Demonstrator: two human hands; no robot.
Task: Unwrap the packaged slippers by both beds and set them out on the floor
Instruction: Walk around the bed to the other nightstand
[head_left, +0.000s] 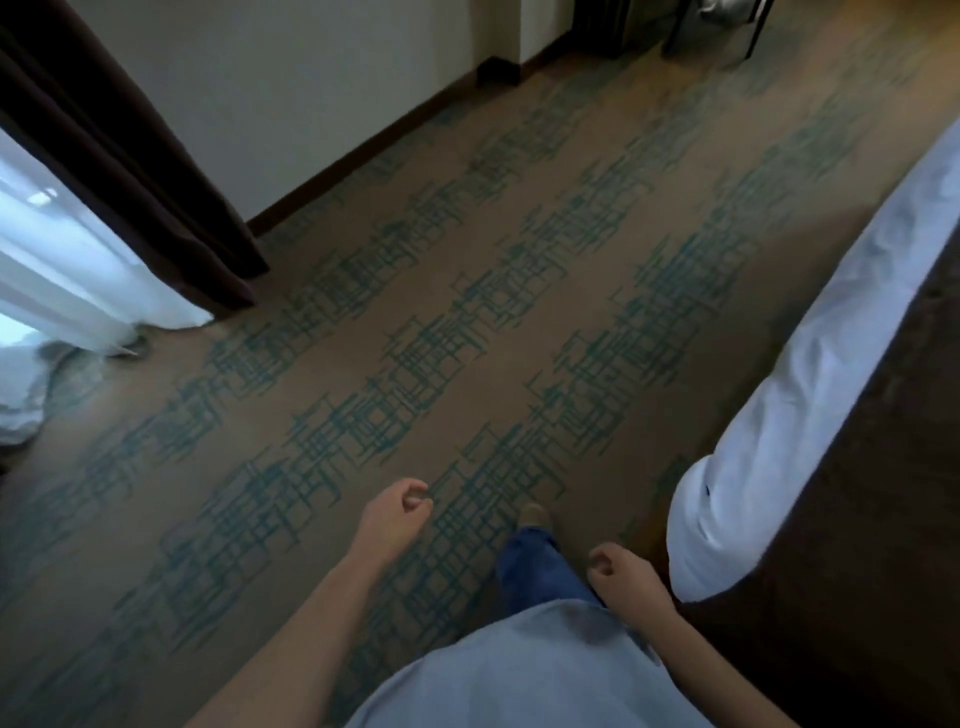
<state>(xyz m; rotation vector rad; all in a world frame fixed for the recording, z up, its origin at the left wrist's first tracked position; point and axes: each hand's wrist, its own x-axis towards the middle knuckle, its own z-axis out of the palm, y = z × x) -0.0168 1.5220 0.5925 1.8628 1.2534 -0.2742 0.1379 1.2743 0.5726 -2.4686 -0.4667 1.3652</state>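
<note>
No wrapped slippers show anywhere in the head view, so where they lie from the hands cannot be told, and how they look cannot be told either. The person's left hand (397, 512) hangs over the brown carpet with green crisscross lines (467, 322), its fingers loosely curled and holding nothing. The person's right hand (621, 569) hangs lower and nearer the body, its fingers loosely curled too, and it holds nothing. Between the two hands is a leg in blue jeans (535, 566) with a tan shoe (535, 514) stepping on the carpet. Just to the right of the right hand is the rounded corner of a bed with a white sheet (769, 441) and a dark brown cover (857, 545) on top. The bed's edge runs up along the right side. On the left a dark brown curtain (130, 156) hangs down to the floor, with a thin white curtain (62, 270) beside it that bunches on the carpet. A pale wall with a dark wooden strip at the bottom (363, 150) runs along the far side. A wide stretch of carpet lies open between the bed and the wall.
</note>
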